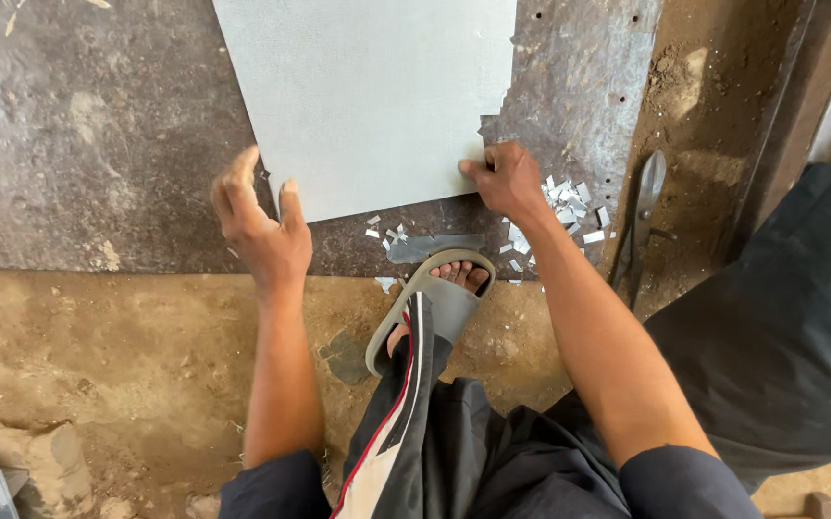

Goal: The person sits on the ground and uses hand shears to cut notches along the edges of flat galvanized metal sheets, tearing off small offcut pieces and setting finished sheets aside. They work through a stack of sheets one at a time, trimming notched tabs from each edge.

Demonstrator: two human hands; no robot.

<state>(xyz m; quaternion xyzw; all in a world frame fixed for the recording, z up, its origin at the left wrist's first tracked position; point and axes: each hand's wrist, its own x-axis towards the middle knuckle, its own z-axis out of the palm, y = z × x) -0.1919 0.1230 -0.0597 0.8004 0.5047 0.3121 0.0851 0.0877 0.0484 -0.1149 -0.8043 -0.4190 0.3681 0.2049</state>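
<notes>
The ground is brown dirt [127,384], and a big dark metal plate [79,135] lies flat on it, filling the top of the view. On that plate rests a pale grey sheet [367,96]. It runs up toward 12 o'clock and off the top edge. Its right side looks jagged near the bottom corner.

The left hand [260,231] is at the sheet's lower left corner, at about 9 o'clock from the middle of the view. Its fingers are spread and bent, and the thumb and a finger touch the sheet's edge. It is loose and open, not gripping tight.

The right hand [507,178] is at the sheet's lower right corner, toward 2 o'clock. It is curled into a fist and pinches the edge of the sheet. Both arms reach straight out from dark sleeves at the bottom.

Between the arms, a foot in a grey sandal [432,308] stands just below the sheet. Little shiny metal scraps [569,207] lie right beside the right hand. A pair of metal snips [641,226] lies on the dirt at 3 o'clock, a bit apart from that hand.

No boxes or bowls show clearly here.
</notes>
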